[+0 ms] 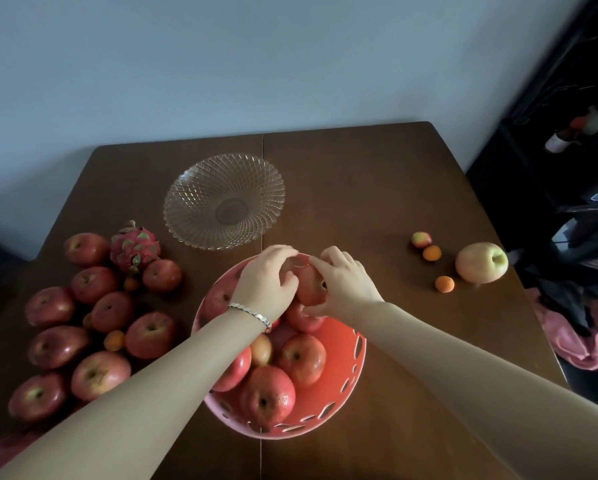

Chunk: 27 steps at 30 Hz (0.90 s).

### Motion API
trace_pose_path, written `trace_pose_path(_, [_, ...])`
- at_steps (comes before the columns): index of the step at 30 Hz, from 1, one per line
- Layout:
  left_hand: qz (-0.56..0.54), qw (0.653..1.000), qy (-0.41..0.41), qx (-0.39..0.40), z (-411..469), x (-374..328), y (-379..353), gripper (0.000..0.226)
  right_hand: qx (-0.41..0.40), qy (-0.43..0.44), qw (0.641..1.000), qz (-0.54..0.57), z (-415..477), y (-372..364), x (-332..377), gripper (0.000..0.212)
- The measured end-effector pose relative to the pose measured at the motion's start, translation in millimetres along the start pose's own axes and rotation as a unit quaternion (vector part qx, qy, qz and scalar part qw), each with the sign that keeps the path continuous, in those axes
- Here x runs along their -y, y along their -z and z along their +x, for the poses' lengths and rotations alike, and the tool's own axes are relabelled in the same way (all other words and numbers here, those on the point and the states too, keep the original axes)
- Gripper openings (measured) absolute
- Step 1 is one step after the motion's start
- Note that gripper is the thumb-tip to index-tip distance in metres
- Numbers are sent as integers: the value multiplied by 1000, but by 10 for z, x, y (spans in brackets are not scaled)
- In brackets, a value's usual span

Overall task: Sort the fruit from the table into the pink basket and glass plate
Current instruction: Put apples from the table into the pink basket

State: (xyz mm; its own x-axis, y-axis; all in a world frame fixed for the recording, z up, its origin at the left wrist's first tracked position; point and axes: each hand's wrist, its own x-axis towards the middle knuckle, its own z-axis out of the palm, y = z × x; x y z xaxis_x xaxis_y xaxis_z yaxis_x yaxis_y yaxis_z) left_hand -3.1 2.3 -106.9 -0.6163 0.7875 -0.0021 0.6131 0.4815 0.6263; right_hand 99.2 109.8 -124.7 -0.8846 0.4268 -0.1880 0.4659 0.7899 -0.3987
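The pink basket [339,386] stands at the table's near middle and holds several red apples [301,358]. Both hands reach into its far side. My right hand [346,282] is closed around a red apple [310,285] over the basket. My left hand [268,282], with a silver bracelet at the wrist, curls over that same apple's left side; what lies under its palm is hidden. The glass plate [225,200] sits beyond the basket with nothing in it. Several red apples [150,336] and a dragon fruit [135,247] lie at the left.
A pale yellow-green apple [482,262], two small orange fruits [432,253] [444,284] and a small red-green fruit [421,239] lie at the right. Small orange fruits sit among the left apples. Pink cloth [581,337] hangs past the right edge. A wall is behind the table.
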Motion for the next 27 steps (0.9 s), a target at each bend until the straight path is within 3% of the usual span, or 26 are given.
trace_pose_path(2, [25, 998, -22, 45, -14, -149, -30, 30, -24, -8, 998, 53, -61, -42, -44, 98])
trace_pose_path(6, [267, 956, -59, 104, -11, -247, -91, 40, 9, -11, 986, 169, -163, 92, -212, 112])
trace_pose_path(9, [335, 934, -50, 117, 15, -314, -123, 55, 1, -8, 992, 127, -293, 349, -696, 93])
trace_pose_path(11, [357, 926, -45, 110, 45, -362, -151, 58, -40, -82, 994, 61, -345, 512, -1152, 73])
trace_pose_path(14, [353, 928, -30, 117, 79, -424, -169, 56, -53, -264, 962, -41, -301, 640, -1681, 65])
trace_pose_path(16, [334, 934, -5, 125, 76, -444, -191, 54, -19, -316, 945, -81, -250, 604, -1865, 66])
trace_pose_path(20, [298, 945, 25, 132, 49, -414, -217, 62, 22, -360, 929, -79, -212, 407, -2072, 58])
trace_pose_path(23, [267, 955, 37, 124, 34, -384, -213, 64, -25, -369, 929, -28, -238, 385, -2133, 52])
trace_pose_path(27, [217, 970, 35, 105, -16, -339, -202, 65, -85, -302, 949, 35, -347, 515, -1938, 67])
